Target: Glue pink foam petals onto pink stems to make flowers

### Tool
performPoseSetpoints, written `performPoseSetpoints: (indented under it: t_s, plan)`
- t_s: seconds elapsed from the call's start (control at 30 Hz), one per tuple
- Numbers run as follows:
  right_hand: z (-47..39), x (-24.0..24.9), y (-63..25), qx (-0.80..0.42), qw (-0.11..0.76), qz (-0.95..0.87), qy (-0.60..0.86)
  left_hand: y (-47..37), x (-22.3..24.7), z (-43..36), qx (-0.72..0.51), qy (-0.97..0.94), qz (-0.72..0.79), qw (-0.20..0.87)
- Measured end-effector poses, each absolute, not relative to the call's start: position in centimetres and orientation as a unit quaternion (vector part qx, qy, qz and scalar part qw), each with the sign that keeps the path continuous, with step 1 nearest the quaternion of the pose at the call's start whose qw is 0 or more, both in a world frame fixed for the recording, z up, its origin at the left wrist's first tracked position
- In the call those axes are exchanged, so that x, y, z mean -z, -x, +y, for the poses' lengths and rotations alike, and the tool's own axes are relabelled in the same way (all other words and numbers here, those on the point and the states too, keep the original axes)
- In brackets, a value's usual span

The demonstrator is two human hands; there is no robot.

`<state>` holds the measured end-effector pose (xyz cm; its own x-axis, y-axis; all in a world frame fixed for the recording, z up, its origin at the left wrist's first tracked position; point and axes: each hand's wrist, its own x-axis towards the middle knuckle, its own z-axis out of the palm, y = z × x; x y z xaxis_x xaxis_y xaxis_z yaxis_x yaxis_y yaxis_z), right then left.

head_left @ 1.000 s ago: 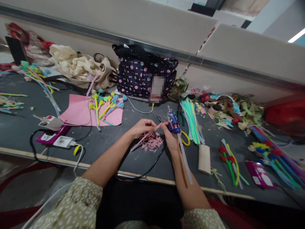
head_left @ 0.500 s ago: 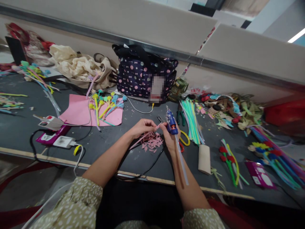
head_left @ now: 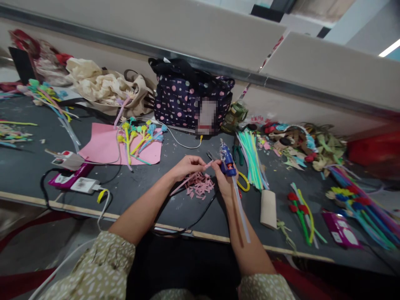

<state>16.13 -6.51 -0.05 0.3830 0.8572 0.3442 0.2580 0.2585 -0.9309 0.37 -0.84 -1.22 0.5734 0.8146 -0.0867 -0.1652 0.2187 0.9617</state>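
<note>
My left hand [head_left: 189, 166] is closed on a thin pink strip [head_left: 186, 183], whose long end slants down to the left. My right hand [head_left: 222, 175] holds a blue glue gun [head_left: 228, 160], nozzle pointing up and away, with a long clear glue stick [head_left: 242, 212] trailing over my forearm. Between the two hands, the fingertips of both meet at a small pink piece. Just below them lies a pile of short pink pieces [head_left: 200, 186] on the dark table. Yellow-handled scissors [head_left: 243, 181] are partly hidden behind my right hand.
Pink paper [head_left: 101, 143] with pipe-cleaner flowers lies left, near a power strip [head_left: 73, 177]. A patterned bag [head_left: 178, 98] stands behind. To the right are pliers [head_left: 238, 153], a pipe-cleaner bundle [head_left: 251, 160], a beige roll [head_left: 268, 209] and red flowers [head_left: 298, 204].
My right hand and the glue gun have shifted slightly to the right, a little away from my left hand. My left hand has barely moved.
</note>
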Motion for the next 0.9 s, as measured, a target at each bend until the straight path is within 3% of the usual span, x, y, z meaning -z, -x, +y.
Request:
performPoseSetpoints:
  t_s: [0.27,0.9]
  plan:
    - [-6.62,-0.22,-16.38,-0.255,0.595,-0.490,0.583,-0.44,1.22,-0.92,-0.352,-0.524,0.303,0.714]
    - [-6.47,0.21,-16.24,-0.252,0.636,-0.477,0.551,-0.33,0.79,-1.02,-0.352,-0.506,0.330,0.715]
